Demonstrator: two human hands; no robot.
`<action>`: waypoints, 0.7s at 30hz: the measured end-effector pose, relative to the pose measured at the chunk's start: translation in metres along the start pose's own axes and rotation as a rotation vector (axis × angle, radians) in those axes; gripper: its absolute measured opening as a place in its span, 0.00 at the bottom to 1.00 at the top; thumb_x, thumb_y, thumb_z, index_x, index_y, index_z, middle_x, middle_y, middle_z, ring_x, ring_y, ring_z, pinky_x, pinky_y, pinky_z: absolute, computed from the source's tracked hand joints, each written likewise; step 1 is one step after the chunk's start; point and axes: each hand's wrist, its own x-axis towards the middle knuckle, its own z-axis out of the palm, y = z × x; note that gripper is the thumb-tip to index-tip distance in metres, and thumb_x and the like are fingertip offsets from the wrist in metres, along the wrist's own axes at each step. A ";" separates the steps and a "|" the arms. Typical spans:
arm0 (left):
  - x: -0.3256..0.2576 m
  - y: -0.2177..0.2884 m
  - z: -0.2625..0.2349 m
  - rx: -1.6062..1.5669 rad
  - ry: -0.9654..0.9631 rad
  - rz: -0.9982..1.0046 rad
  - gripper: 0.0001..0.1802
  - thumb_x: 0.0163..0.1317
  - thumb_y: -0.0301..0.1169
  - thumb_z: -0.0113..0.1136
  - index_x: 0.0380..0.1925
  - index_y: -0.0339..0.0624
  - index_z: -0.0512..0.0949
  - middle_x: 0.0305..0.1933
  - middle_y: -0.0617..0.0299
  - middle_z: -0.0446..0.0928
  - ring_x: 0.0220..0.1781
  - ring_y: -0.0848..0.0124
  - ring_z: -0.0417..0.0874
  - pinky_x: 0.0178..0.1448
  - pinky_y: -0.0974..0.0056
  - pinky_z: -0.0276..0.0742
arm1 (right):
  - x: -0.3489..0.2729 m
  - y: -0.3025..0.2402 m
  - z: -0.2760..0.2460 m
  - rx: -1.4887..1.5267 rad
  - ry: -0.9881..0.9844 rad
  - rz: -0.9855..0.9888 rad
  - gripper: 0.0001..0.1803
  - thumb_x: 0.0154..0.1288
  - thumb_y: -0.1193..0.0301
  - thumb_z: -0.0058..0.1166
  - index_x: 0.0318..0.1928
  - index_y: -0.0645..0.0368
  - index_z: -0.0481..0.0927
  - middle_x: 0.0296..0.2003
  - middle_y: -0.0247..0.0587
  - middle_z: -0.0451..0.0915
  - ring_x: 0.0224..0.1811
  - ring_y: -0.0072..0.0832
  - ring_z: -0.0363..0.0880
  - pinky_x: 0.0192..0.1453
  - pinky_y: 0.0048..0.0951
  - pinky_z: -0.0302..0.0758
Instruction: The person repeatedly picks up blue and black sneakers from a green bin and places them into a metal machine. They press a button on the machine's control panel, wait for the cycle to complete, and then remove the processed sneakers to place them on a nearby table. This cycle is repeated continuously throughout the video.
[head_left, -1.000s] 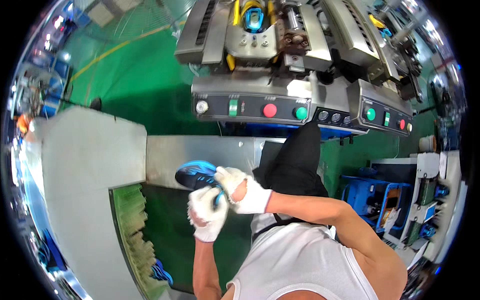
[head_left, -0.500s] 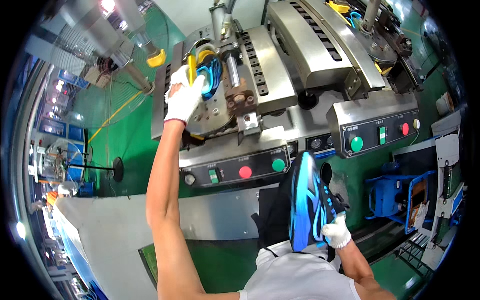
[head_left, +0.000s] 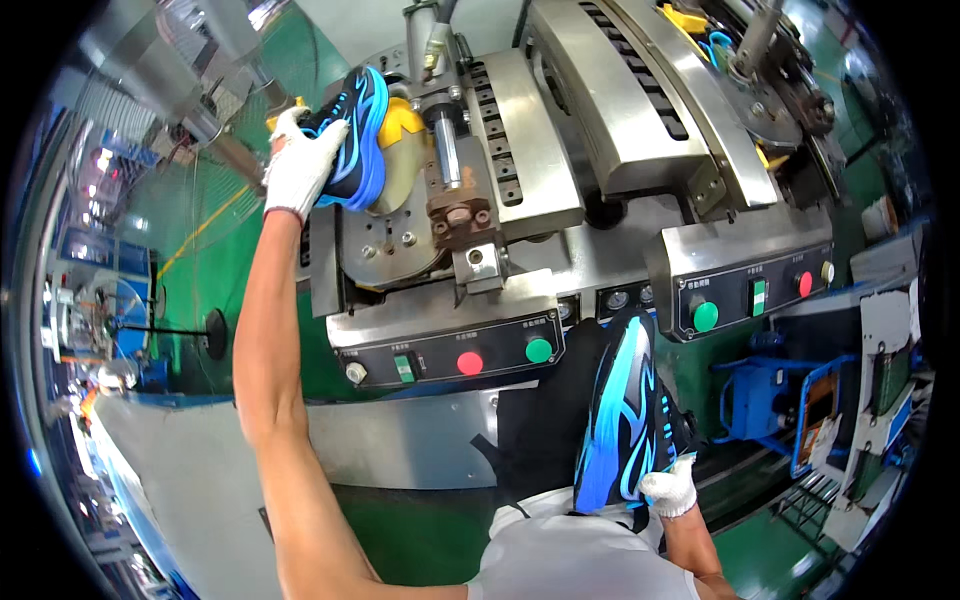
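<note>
In a white knitted glove, my left hand (head_left: 303, 165) grips a blue-and-black sports shoe (head_left: 364, 140) at the upper left. That shoe is held over the left metal pressing machine (head_left: 535, 130), beside a yellow pad (head_left: 402, 122) and a pale rounded form. My right hand (head_left: 671, 488), also gloved in white, is closed on the heel end of a second blue-and-black sports shoe (head_left: 607, 440). This one points away from me with its blue sole edge turned left, close in front of my body. The right fingers are partly hidden behind it.
A control panel (head_left: 450, 350) with green and red buttons fronts the left machine. Another panel (head_left: 750, 285) belongs to the machine on the right. Metal columns and a fan cage stand at the upper left. A blue-framed cart (head_left: 765, 400) is on the green floor at right.
My left hand has moved left, and the shoe it holds has come up off the machine's plate, baring the yellow pad. My right hand still holds its shoe in nearly the same place.
</note>
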 end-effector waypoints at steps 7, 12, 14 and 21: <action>-0.227 -0.052 -0.131 -0.215 0.228 -0.029 0.33 0.62 0.26 0.72 0.67 0.34 0.74 0.63 0.47 0.80 0.63 0.61 0.81 0.70 0.58 0.75 | 0.064 -0.046 0.117 -0.161 -0.003 0.130 0.21 0.61 0.82 0.59 0.55 0.56 0.75 0.42 0.32 0.79 0.42 0.24 0.83 0.53 0.37 0.81; -0.403 -0.138 -0.148 -0.088 0.119 -0.390 0.28 0.55 0.25 0.73 0.57 0.34 0.76 0.47 0.49 0.82 0.49 0.59 0.84 0.57 0.55 0.80 | 0.143 -0.082 0.245 -0.191 -0.097 0.134 0.10 0.72 0.74 0.61 0.51 0.57 0.80 0.43 0.31 0.85 0.47 0.21 0.86 0.51 0.29 0.84; -0.458 -0.171 -0.139 0.040 0.079 -0.550 0.28 0.53 0.28 0.74 0.55 0.36 0.77 0.47 0.48 0.83 0.48 0.55 0.85 0.56 0.52 0.80 | 0.198 -0.089 0.308 -0.198 -0.251 -0.024 0.16 0.71 0.73 0.64 0.57 0.65 0.82 0.48 0.39 0.87 0.45 0.26 0.87 0.52 0.31 0.86; -0.575 -0.246 -0.070 0.090 -0.061 -0.576 0.31 0.48 0.33 0.80 0.52 0.44 0.76 0.52 0.50 0.77 0.55 0.46 0.81 0.58 0.44 0.78 | 0.417 -0.073 0.422 -0.620 -0.234 0.117 0.13 0.63 0.69 0.69 0.47 0.55 0.84 0.38 0.42 0.85 0.39 0.32 0.85 0.37 0.42 0.84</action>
